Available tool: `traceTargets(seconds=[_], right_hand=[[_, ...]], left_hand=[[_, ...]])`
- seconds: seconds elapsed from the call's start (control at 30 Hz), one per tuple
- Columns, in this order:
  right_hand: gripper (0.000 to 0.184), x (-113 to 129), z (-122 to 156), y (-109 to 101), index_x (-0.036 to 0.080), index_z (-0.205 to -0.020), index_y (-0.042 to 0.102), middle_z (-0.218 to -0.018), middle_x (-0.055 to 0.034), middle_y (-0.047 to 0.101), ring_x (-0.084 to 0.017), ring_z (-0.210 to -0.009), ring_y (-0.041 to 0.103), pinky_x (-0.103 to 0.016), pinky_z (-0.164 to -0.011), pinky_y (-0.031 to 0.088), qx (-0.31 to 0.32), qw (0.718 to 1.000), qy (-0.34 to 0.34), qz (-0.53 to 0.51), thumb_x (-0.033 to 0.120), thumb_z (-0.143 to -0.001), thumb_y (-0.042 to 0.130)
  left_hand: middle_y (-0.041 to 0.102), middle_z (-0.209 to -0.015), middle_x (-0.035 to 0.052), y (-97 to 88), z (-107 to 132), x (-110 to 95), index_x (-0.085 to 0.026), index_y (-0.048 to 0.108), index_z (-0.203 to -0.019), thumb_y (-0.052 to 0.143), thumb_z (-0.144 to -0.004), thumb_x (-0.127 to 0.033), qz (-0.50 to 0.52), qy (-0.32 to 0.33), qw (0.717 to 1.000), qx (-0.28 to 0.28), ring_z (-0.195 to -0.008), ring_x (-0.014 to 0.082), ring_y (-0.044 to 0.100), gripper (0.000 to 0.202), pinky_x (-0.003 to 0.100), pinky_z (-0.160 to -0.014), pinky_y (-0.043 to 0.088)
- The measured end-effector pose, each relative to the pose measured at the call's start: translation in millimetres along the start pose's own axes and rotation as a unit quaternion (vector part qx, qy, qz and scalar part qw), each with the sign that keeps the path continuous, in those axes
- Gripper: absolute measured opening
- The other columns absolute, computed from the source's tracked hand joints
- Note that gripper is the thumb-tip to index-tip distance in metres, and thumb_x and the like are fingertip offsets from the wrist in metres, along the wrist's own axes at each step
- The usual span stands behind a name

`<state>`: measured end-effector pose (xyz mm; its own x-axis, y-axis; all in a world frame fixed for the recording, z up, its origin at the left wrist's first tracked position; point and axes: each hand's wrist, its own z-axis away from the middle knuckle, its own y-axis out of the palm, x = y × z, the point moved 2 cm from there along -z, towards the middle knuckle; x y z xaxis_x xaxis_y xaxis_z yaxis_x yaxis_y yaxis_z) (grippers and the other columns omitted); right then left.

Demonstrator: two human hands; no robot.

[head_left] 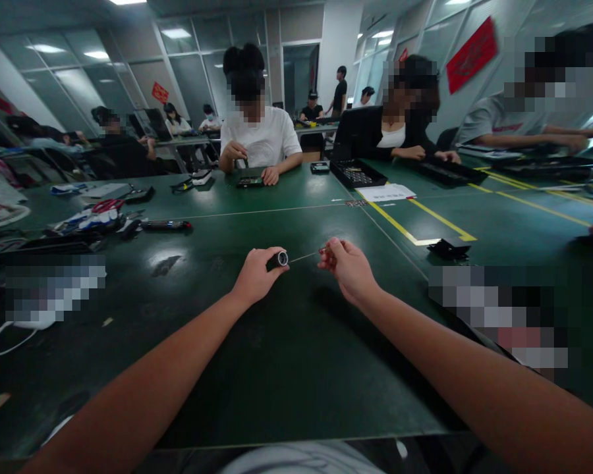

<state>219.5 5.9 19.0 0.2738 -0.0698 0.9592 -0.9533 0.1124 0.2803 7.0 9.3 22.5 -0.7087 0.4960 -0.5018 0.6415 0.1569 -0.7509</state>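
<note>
Above the dark green table (286, 368), my left hand (257, 275) is closed around a short black cylinder (271, 262). The cylinder's silver-ringed round end faces toward me and to the right; I cannot tell its exact kind. A thin, pale, wire-like strand (304, 256) runs from beside the cylinder to the fingers of my right hand (350, 270). Those fingers are pinched together at the strand's right end. Whether the strand is fixed to the cylinder is too small to tell.
A black pen-like tool (167, 226) and red-handled tools (107, 205) lie to the left. Ahead stand a black parts tray (358, 174) and white paper (388, 192). A small black object (449, 249) lies right. Several people work around the table.
</note>
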Motion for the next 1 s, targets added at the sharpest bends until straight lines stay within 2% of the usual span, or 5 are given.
traceTargets(seconds=[0.4, 0.57, 0.67, 0.87, 1.0], right_hand=[[0.029, 15, 17, 7, 0.023, -0.096, 0.059, -0.076, 0.0009, 0.064, -0.015, -0.065, 0.060, -0.031, -0.065, 0.049, 0.064, 0.969, -0.157, 0.181, 0.051, -0.095, 0.054], [0.042, 24, 28, 10, 0.023, -0.092, 0.065, -0.061, 0.0025, 0.055, -0.016, -0.057, 0.055, -0.031, -0.058, 0.041, 0.043, 0.941, -0.186, 0.280, 0.060, -0.098, 0.044], [0.040, 26, 31, 11, 0.023, -0.089, 0.066, -0.071, -0.0018, 0.064, -0.018, -0.065, 0.060, -0.032, -0.065, 0.043, 0.025, 0.925, -0.206, 0.319, 0.053, -0.100, 0.042], [0.028, 25, 31, 10, 0.023, -0.119, 0.057, -0.089, -0.0039, 0.069, -0.020, -0.075, 0.061, -0.034, -0.072, 0.044, 0.051, 0.919, -0.211, 0.328, 0.036, -0.100, 0.040], [0.030, 28, 30, 10, 0.024, -0.109, 0.062, -0.081, -0.0023, 0.067, -0.020, -0.071, 0.060, -0.034, -0.067, 0.042, 0.067, 0.917, -0.193, 0.342, 0.043, -0.101, 0.039]], left_hand=[[0.073, -0.111, 0.0034, 0.7, 2, -6, -0.027, 0.067, -0.121, 0.072, -0.088, -0.034, 0.003, -0.008, 1.000, 0.021, -0.099, 0.0258, 0.062, 0.034, 0.049, -0.104, 0.040], [0.073, -0.110, 0.0042, 1.7, 4, -5, -0.027, 0.067, -0.122, 0.072, -0.088, -0.034, 0.007, -0.013, 1.000, 0.019, -0.098, 0.0262, 0.062, 0.035, 0.046, -0.099, 0.043], [0.073, -0.109, 0.0040, 2.7, 5, -5, -0.027, 0.067, -0.122, 0.073, -0.087, -0.032, 0.010, -0.008, 1.000, 0.024, -0.097, 0.0254, 0.062, 0.036, 0.046, -0.098, 0.044], [0.073, -0.111, 0.0037, 1.7, 5, -6, -0.026, 0.068, -0.120, 0.073, -0.086, -0.030, 0.016, -0.013, 0.999, 0.027, -0.099, 0.0254, 0.062, 0.034, 0.045, -0.098, 0.043], [0.073, -0.109, 0.0035, 1.2, 5, -6, -0.026, 0.068, -0.119, 0.074, -0.086, -0.030, 0.007, -0.014, 0.999, 0.028, -0.097, 0.0254, 0.062, 0.033, 0.046, -0.098, 0.043]])
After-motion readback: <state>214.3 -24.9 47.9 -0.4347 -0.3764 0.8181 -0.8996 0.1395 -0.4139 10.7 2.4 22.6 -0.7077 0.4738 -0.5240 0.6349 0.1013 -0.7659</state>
